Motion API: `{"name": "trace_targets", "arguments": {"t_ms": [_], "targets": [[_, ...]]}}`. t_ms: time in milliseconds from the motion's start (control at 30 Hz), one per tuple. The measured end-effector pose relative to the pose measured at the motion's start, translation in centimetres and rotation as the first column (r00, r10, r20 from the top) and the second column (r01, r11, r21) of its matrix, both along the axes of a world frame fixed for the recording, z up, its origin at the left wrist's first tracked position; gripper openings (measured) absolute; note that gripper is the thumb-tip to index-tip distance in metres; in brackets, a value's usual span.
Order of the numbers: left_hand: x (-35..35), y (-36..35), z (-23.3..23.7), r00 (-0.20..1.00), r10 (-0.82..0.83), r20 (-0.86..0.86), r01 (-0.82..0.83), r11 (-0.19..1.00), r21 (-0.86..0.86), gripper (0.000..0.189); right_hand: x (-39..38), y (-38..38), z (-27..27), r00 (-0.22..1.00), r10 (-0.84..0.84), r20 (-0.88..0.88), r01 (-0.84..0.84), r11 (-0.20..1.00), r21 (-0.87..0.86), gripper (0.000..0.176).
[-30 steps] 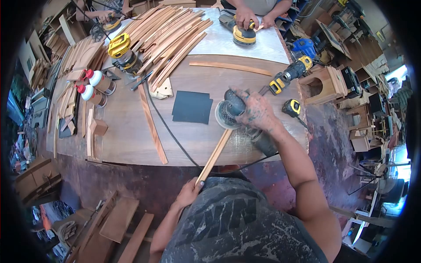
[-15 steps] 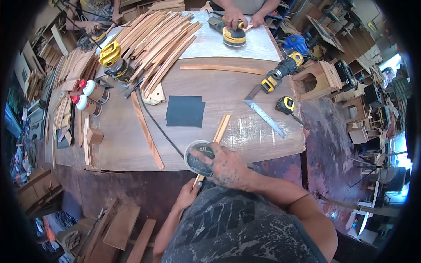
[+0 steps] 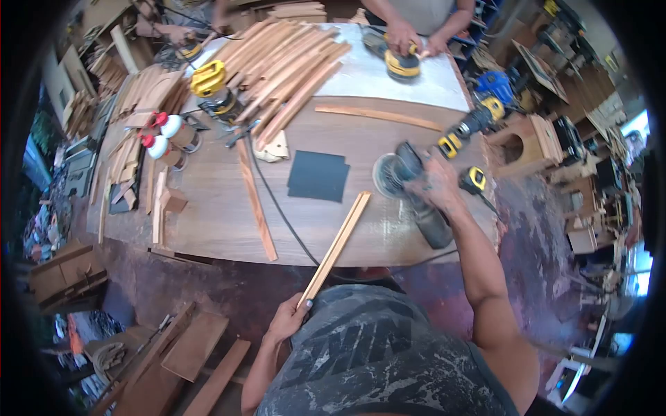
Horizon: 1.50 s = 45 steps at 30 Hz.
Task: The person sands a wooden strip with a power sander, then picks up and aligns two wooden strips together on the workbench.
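My left hand (image 3: 288,320) grips the near end of a thin wooden strip (image 3: 337,245) that slants up over the front edge of the wooden table (image 3: 208,215). My right hand (image 3: 438,186) holds a grey power sander (image 3: 399,177) lifted to the right of the strip's far end, its round pad tilted and off the wood. The sander's black cord (image 3: 277,208) runs across the tabletop.
Black sandpaper sheets (image 3: 318,176) lie by the strip's tip. A loose slat (image 3: 257,201), glue bottles (image 3: 163,139), a yellow router (image 3: 214,87), a pile of curved strips (image 3: 291,66), a drill (image 3: 472,125) and tape measure (image 3: 474,180) are on the table. Another person's hands (image 3: 402,38) work a yellow sander (image 3: 402,66).
My right hand has swung the sander from the strip's near end by the table edge up and to the right, off the strip. My left hand keeps its grip on the strip.
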<state>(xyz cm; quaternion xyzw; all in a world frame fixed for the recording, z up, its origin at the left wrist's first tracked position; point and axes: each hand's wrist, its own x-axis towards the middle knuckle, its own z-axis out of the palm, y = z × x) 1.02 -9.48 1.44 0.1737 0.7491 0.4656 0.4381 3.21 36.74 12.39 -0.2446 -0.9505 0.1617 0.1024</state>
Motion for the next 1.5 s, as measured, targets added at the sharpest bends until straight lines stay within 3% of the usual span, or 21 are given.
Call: {"name": "trace_targets", "arguments": {"t_ms": [133,200,333,433,633,867,967,1000,1067,1200,1267,1333,1367,1400,1500], "targets": [[-0.1,-0.3,3.8,0.985,0.144,-0.094,-0.133,0.984,0.117,0.031,1.5,-1.6,1.5,0.994,0.050,-0.099,-0.044,0.997,0.062,0.104],[-0.8,0.8,4.8,0.978,0.173,-0.113,-0.149,0.969,0.198,0.032,2.3,-2.5,1.8,0.997,0.065,-0.047,-0.066,0.998,-0.022,0.105],[-2.2,3.3,6.1,0.966,0.155,-0.205,-0.102,0.964,0.247,0.033,3.1,-3.7,2.2,0.996,0.072,0.060,-0.068,0.995,-0.074,0.104],[-2.8,5.1,7.4,0.965,0.158,-0.211,-0.100,0.961,0.258,0.034,3.7,-4.4,2.2,0.994,0.110,0.008,-0.109,0.990,-0.084,0.103],[-4.6,7.7,6.8,0.975,0.122,-0.185,-0.065,0.956,0.285,0.037,4.3,-3.8,2.1,0.982,0.187,0.029,-0.185,0.982,-0.044,0.099],[-7.2,11.3,6.6,0.987,0.160,0.029,-0.162,0.944,0.288,0.036,4.2,-3.4,2.1,0.974,0.225,0.024,-0.223,0.974,-0.044,0.097],[-8.6,13.3,5.8,0.975,0.218,-0.033,-0.190,0.909,0.372,0.035,4.1,-3.2,1.8,0.970,0.235,0.059,-0.232,0.971,-0.057,0.098],[-9.5,14.0,5.7,0.964,0.228,-0.139,-0.175,0.933,0.313,0.034,4.0,-3.4,1.8,0.967,0.218,0.132,-0.207,0.974,-0.092,0.100],[-12.3,15.4,5.8,0.914,0.224,-0.339,-0.172,0.969,0.177,0.032,3.9,-3.4,1.8,0.961,0.241,0.133,-0.233,0.970,-0.074,0.103],[-21.0,20.8,7.0,0.686,0.234,-0.689,-0.212,0.970,0.119,0.025,4.0,-3.2,2.0,0.938,0.303,0.167,-0.290,0.952,-0.099,0.099],[-27.7,23.7,6.2,0.457,0.171,-0.873,-0.166,0.980,0.105,0.030,3.7,-3.0,2.1,0.935,0.310,0.173,-0.294,0.949,-0.115,0.100],[-33.9,26.7,6.1,0.335,0.044,-0.941,-0.192,0.981,-0.022,0.034,4.0,-3.1,1.9,0.941,0.298,0.162,-0.275,0.950,-0.152,0.101],[-34.7,28.2,7.5,0.017,-0.052,-0.999,-0.290,0.956,-0.054,0.044,4.1,-3.0,1.6,0.947,0.285,0.148,-0.257,0.949,-0.180,0.101],[-35.1,29.8,8.6,0.070,-0.052,-0.996,-0.309,0.948,-0.071,0.050,4.1,-3.0,1.5,0.953,0.271,0.133,-0.240,0.948,-0.211,0.102],[-36.7,34.8,1.4,0.093,-0.272,-0.958,0.159,0.954,-0.255,0.052,3.9,-3.0,2.5,0.948,0.263,0.180,-0.224,0.952,-0.211,0.101]]}}
